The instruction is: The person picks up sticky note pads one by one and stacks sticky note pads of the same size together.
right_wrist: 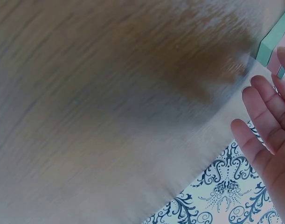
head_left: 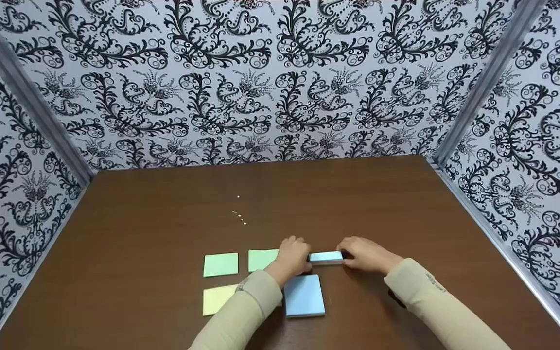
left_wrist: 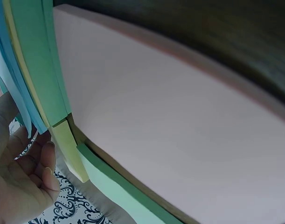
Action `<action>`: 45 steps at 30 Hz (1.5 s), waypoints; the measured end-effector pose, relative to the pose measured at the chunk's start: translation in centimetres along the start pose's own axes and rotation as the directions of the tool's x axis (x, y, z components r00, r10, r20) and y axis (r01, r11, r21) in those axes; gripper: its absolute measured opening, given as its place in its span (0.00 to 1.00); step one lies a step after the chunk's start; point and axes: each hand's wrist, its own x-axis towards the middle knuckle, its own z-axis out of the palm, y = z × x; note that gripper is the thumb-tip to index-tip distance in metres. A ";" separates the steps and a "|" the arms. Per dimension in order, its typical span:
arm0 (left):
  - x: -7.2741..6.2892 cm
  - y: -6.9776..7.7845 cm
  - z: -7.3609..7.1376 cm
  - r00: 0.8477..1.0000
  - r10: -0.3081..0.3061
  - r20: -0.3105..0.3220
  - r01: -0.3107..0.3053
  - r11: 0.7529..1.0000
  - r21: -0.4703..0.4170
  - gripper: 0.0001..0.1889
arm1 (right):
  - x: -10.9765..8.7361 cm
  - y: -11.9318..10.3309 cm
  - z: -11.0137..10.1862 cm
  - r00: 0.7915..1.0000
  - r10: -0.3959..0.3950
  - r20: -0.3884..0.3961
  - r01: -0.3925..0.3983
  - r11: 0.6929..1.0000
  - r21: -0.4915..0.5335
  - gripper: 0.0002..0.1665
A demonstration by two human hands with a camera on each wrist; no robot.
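A stack of sticky notes, light blue on top, sits between the two hands in the head view. The left hand grips its left end; the left wrist view shows curled fingers against the layered green, yellow and blue edges of a stack. At the right end, the right hand pinches it with thumb and forefinger. In the right wrist view the other fingers are loosely extended beside a green and pink stack. Just below the left hand lies a blue sticky-note pad.
Two green pads and a yellow pad lie to the left, partly behind the left arm. A large pink pad fills the left wrist view. Patterned walls enclose the brown table, which has small pale specks.
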 end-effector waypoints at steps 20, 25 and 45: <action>-0.1 -0.1 0.2 0.999 0.009 -0.043 -0.010 1.000 -0.005 0.15 | -0.1 0.2 -0.1 0.999 0.030 0.015 -0.029 0.999 -0.017 0.08; -0.1 0.0 0.0 0.999 0.007 -0.031 -0.008 1.000 -0.008 0.15 | -0.1 0.1 -0.1 1.000 0.020 0.010 -0.020 1.000 -0.025 0.07; -0.7 -0.5 -1.0 1.000 -0.003 -0.011 0.002 1.000 -0.023 0.21 | -0.8 0.0 -1.1 0.992 0.122 0.035 -0.124 0.990 0.059 0.13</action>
